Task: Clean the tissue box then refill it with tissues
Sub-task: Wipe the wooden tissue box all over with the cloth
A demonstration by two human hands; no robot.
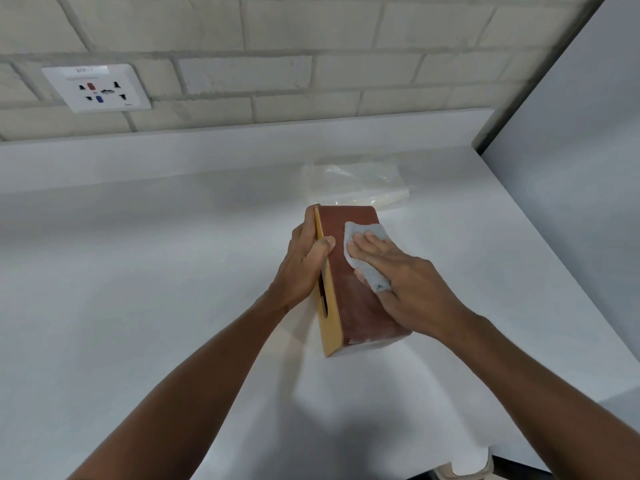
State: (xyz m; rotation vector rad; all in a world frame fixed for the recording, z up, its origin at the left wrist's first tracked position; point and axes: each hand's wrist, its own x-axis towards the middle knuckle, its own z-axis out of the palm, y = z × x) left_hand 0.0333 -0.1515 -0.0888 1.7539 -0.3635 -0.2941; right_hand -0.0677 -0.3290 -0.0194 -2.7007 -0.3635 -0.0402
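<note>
A brown tissue box with a tan slotted top stands on its side on the white counter, the slot facing left. My left hand grips the box's far left edge, thumb on the brown upper face. My right hand presses a grey cloth flat on that brown face with straight fingers. A clear plastic pack of white tissues lies just behind the box.
A brick wall with a white socket plate runs along the back. A grey panel closes off the right side. The counter's front right edge falls away near a shoe on the floor.
</note>
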